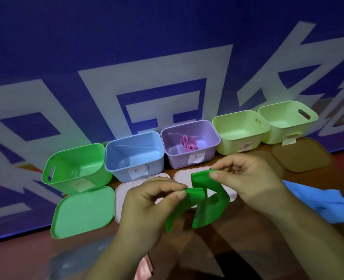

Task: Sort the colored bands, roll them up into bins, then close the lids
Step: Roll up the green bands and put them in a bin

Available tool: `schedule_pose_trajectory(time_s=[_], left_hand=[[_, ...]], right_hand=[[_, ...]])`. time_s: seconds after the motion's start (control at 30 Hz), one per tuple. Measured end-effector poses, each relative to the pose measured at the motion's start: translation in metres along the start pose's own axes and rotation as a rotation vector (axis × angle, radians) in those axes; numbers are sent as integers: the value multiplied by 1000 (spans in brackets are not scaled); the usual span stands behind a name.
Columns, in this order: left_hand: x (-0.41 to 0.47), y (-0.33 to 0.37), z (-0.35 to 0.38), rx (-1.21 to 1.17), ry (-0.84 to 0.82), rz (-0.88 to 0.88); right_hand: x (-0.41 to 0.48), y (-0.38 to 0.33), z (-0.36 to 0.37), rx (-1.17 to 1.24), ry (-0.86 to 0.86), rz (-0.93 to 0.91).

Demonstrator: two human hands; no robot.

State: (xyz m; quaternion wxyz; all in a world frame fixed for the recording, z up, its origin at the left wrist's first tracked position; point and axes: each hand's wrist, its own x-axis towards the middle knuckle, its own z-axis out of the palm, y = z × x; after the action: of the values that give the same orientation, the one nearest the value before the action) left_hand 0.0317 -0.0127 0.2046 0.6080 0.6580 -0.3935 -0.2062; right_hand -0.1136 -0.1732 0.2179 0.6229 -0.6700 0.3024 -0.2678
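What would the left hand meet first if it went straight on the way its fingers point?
Probably the right hand, just past the green band that both pinch; depth is unclear.

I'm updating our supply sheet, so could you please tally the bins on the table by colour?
Green bin: 1
Blue bin: 1
Purple bin: 1
Pale green bins: 2
Total: 5
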Motion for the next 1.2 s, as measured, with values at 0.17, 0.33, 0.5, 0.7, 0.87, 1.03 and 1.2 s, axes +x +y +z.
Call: schedule_pose_trajectory(time_s=[0.17, 0.33, 0.5, 0.7, 0.87, 1.03, 1.2], left_hand=[[-2, 10, -4, -124, 50, 21], [-4, 15, -7, -115, 105, 84], [-4, 15, -5, -126, 132, 107], [-2, 16, -3, -167, 145, 102], [2, 16, 4, -197, 201, 109], [8, 10, 8, -177, 244, 157], [11, 10, 9, -210, 152, 32]], right_hand=[[-13, -16, 27, 75, -32, -9], [-22, -24, 36, 184, -60, 38], [-23, -25, 38, 184, -101, 76], [-22, -26, 35, 185, -124, 87], [-19, -23, 35, 205, -131, 93], [-17, -13, 31, 255, -169, 32], [-11, -4, 35, 227, -134, 0]])
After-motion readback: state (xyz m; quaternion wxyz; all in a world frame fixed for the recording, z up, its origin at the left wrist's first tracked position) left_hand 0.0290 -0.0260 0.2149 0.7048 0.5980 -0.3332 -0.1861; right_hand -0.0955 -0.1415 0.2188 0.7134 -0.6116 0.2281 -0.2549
